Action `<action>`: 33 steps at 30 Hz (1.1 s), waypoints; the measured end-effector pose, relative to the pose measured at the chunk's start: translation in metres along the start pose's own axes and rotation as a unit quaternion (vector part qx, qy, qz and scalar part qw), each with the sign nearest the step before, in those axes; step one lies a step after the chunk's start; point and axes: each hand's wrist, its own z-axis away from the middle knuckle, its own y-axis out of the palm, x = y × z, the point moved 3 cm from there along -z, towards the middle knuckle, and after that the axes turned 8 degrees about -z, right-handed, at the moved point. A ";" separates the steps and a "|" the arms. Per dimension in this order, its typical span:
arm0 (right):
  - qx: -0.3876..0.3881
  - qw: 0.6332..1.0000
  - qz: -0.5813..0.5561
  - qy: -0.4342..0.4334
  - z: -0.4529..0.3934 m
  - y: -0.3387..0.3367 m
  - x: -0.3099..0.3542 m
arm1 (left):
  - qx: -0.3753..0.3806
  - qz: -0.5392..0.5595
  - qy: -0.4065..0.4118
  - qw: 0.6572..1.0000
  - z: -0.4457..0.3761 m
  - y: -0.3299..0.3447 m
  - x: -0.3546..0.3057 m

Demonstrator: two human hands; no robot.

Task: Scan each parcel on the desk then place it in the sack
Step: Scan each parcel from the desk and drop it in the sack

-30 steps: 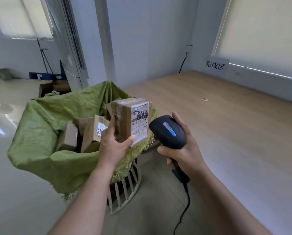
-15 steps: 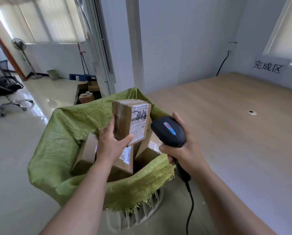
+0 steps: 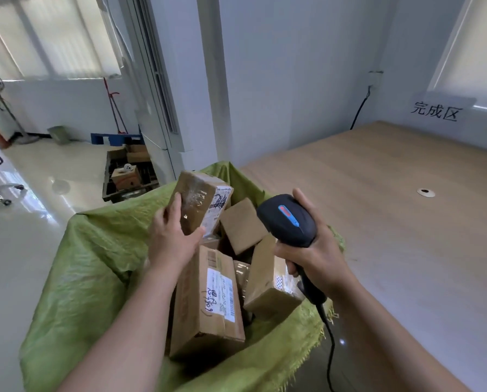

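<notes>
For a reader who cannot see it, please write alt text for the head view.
A person's left hand holds a taped cardboard parcel over an open green sack that already contains several boxes. The right hand grips a black barcode scanner beside it, next to a wooden desk.

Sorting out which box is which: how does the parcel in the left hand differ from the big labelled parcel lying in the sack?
The held parcel is gripped by the left hand above the sack; the big parcel rests inside it. The held one looks smaller and glossy with tape; the big one shows plainer cardboard. Both are brown boxes with white labels bearing handwriting.
</notes>
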 end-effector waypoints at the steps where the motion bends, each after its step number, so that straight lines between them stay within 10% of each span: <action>1: -0.007 1.000 0.003 -0.003 -0.003 0.001 0.000 | 0.010 -0.007 0.003 1.000 -0.008 0.004 0.001; 15: -0.162 0.985 0.046 -0.025 0.039 -0.026 0.014 | 0.072 0.180 0.198 0.961 0.003 0.031 -0.098; 33: -0.354 0.930 0.083 -0.061 0.288 -0.129 0.099 | 0.203 0.206 0.396 0.871 0.248 0.053 -0.246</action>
